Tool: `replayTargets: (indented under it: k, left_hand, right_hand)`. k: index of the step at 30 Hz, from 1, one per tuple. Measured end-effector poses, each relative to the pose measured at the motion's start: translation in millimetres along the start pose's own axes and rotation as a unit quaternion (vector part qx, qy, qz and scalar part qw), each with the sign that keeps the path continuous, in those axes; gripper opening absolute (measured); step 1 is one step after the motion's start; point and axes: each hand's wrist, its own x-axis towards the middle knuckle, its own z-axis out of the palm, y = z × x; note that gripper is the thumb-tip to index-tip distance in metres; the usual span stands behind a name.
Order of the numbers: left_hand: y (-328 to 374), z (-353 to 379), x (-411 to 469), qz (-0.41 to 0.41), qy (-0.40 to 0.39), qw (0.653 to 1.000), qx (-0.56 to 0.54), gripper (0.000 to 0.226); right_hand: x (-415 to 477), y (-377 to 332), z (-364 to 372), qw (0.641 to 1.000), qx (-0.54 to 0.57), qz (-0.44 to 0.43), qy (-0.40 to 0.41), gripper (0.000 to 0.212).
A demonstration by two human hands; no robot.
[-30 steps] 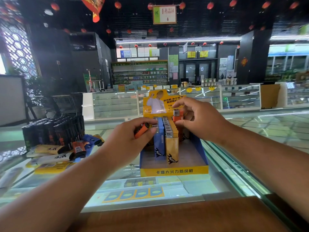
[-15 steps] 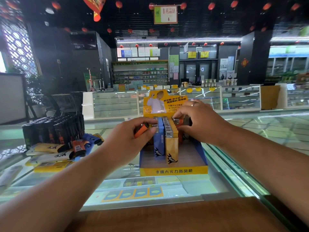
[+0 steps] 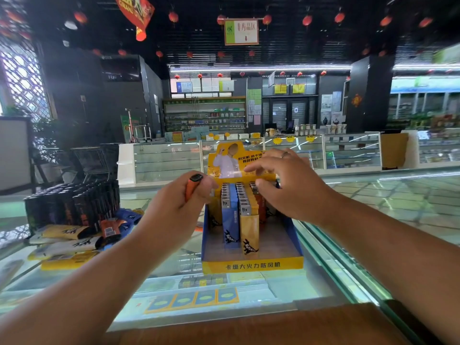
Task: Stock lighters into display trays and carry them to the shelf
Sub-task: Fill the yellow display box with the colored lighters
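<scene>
Since half a second ago: my right hand (image 3: 286,188) has let go of the lighter it was seating, which now stands in the right-hand orange row (image 3: 260,207) of the tray (image 3: 251,265). The hand has lifted a little. My left hand (image 3: 179,207) has raised its orange lighter (image 3: 193,188) slightly, toward the tray's left edge.

Right hand: fingers (image 3: 256,168) apart and fairly straight, holding nothing, spread just above the metal tops at the back of the tray. The thumb is close to those tops; I cannot tell whether it touches.

Left hand: fingers (image 3: 208,185) curled round the orange lighter, clamped on its body, black cap end poking up and out.

Tray sits on the glass desk (image 3: 331,247), straight ahead. It holds a blue row (image 3: 230,220), a yellow row (image 3: 249,226) and the orange row, all upright and packed at the back. The front floor is bare.

More stock lies loose on the desk to my left: a heap of lighters (image 3: 74,234) on their sides, with a block of black lighters (image 3: 74,202) behind them.

Handling, my judgement: small, light, rigid plastic with a smooth skin, so probably slippery. Best pinched across the flat sides at mid-body, metal top up, then lowered straight down. A crooked entry could tip the neighbours.
</scene>
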Motion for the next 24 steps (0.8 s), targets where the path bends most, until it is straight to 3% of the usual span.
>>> replayTargets:
  k: [4, 12, 17, 24]
  left_hand:
    - [11, -2, -1, 0.017, 0.041, 0.997, -0.06, 0.04]
    - [25, -1, -7, -0.004, 0.039, 0.982, -0.184, 0.03]
    - [21, 2, -6, -0.035, 0.056, 0.963, -0.26, 0.022]
    - [18, 2, -4, -0.054, 0.019, 0.967, -0.247, 0.02]
  right_hand:
    - [-2, -14, -1, 0.998, 0.054, -0.044, 0.006, 0.018]
    - [-5, -29, 4, 0.996, 0.04, -0.069, -0.028, 0.027]
    - [-4, -27, 7, 0.995, 0.06, -0.076, -0.031, 0.011]
    - [-4, -24, 5, 0.988, 0.149, -0.029, -0.021, 0.002]
